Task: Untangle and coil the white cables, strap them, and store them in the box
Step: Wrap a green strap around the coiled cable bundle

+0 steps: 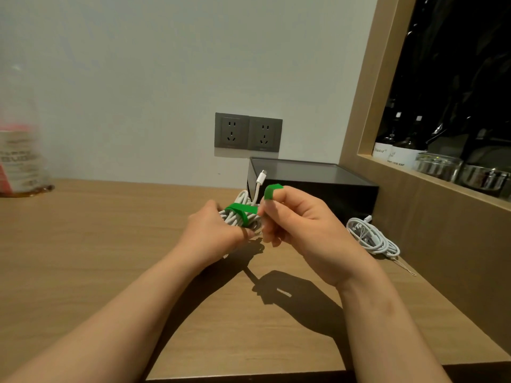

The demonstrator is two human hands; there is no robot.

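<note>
A coiled white cable point(240, 217) hangs just above the wooden table point(110, 244), gripped by my left hand point(213, 230). One plug end point(261, 178) sticks up from the coil. A green strap point(243, 210) loops around the coil. Its free end runs to my right hand point(298, 222), which pinches it, and the tip point(272, 190) curls over my fingertip. A dark box point(312, 183) with its lid on sits behind my hands by the wall. A second white cable point(373, 236) lies loosely bundled on the table to the right of the box.
Two grey wall sockets point(248, 131) are above the box. A blurred clear bottle point(19, 150) stands at the far left. A wooden-framed niche point(448, 167) on the right holds bottles and glass jars. A thin cord point(405, 268) lies near the right wall.
</note>
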